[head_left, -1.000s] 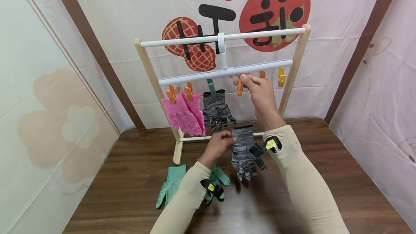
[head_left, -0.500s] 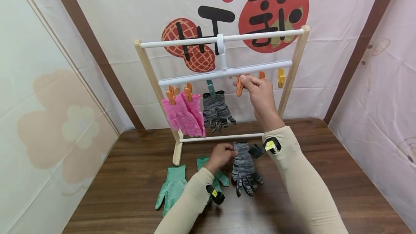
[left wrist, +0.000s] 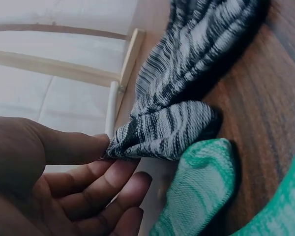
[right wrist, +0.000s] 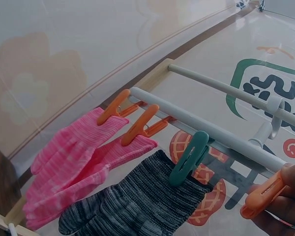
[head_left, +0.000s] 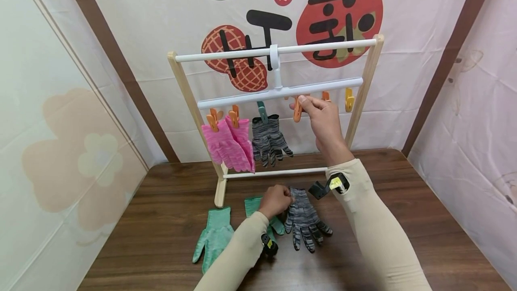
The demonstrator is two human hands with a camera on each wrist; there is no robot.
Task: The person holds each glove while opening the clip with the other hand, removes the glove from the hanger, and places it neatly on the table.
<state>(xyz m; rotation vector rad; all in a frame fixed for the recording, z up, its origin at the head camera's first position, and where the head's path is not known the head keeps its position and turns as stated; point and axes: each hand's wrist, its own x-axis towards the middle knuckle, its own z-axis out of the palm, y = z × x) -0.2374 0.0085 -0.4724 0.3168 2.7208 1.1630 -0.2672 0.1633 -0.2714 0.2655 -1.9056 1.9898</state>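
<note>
My left hand [head_left: 277, 201] pinches the cuff of a black-and-grey knit glove [head_left: 304, 219] down at the table, thumb against fingertips in the left wrist view. Up at the hanger bar [head_left: 242, 99], my right hand [head_left: 324, 118] grips an orange clothespin [head_left: 297, 109] between thumb and fingers. To its left a second black-and-grey glove [head_left: 269, 138] hangs from a green clothespin [head_left: 262, 112]. Pink gloves [head_left: 229, 143] hang from two orange clothespins [right wrist: 140, 124] farther left. A green glove [head_left: 253, 205] lies partly hidden behind my left hand and forearm, with another green glove [head_left: 216, 237] beside it.
The hanger hooks on the white top rod [head_left: 226, 54] of a wooden-legged rack [head_left: 182, 102]. A yellow clothespin [head_left: 349, 99] and an orange one [head_left: 326, 96] hang at the bar's right. A printed cloth [head_left: 141, 21] stands behind the brown table [head_left: 161, 228].
My left hand has lowered the black-and-grey glove from mid-air to the table. My right hand stays on the orange clothespin.
</note>
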